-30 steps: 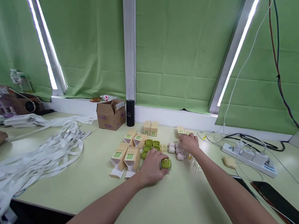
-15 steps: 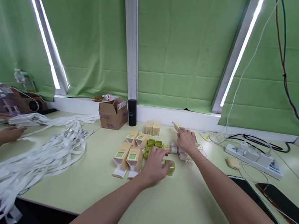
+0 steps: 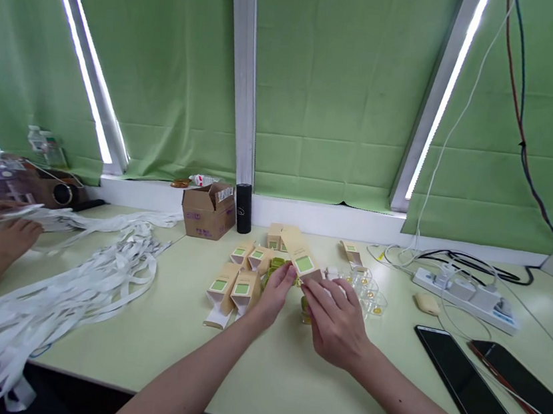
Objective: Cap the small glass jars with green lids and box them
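Observation:
A small kraft paper box with a green window is held tilted between both hands above the table. My left hand pinches its lower left side. At its lower right end, the fingers of my right hand are closed on it. Several green cases lie behind my left hand, partly covered by it. Another green case is mostly hidden by my right hand. Left of my hands stand several kraft boxes, the front ones with flaps open. Clear plastic cases lie beyond my right hand.
Another kraft box lies behind the clear cases. A cardboard carton and black cylinder stand at the back. White straps are heaped left, near another person's hands. Right are a power strip and phones.
My right hand has come back toward the middle with a kraft box. My left hand has left the green case in front and now grips the box too.

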Motion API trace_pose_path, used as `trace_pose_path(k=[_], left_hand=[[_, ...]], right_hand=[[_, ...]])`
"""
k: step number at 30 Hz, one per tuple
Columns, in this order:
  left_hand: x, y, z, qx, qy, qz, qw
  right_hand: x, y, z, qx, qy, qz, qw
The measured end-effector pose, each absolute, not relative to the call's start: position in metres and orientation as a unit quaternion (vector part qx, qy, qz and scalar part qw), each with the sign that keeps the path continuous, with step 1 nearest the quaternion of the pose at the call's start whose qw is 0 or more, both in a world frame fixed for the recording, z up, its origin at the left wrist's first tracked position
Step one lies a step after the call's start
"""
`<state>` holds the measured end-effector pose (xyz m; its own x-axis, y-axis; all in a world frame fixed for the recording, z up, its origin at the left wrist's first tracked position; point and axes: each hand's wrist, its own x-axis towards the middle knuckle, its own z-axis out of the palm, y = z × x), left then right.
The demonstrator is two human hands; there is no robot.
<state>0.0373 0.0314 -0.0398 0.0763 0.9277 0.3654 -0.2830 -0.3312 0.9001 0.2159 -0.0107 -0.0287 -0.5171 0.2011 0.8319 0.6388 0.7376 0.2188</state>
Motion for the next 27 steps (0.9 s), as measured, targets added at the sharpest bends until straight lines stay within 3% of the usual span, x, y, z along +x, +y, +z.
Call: trace_pose_path(k=[7, 12, 19, 24, 27], left_hand=[[0.036, 0.030, -0.032, 0.509, 0.234, 0.638, 0.529], [0.032, 0.031, -0.033, 0.524, 0.242, 0.652, 0.492], [0.036, 0.022, -0.037, 0.654, 0.319, 0.633, 0.263], [0.034, 0.018, -0.040, 0.775, 0.275, 0.569, 0.015], [0.033, 0.016, -0.039, 0.805, 0.252, 0.532, -0.076]], right_hand=[[0.219, -0.008, -0.042, -0.244, -0.836, -0.223, 0.438], [0.220, -0.007, -0.046, -0.252, -0.797, -0.169, 0.523], [0.228, 0.009, -0.051, -0.307, -0.731, -0.116, 0.598], [0.232, 0.015, -0.050, -0.303, -0.721, -0.120, 0.612], [0.233, 0.013, -0.047, -0.298, -0.721, -0.120, 0.614]])
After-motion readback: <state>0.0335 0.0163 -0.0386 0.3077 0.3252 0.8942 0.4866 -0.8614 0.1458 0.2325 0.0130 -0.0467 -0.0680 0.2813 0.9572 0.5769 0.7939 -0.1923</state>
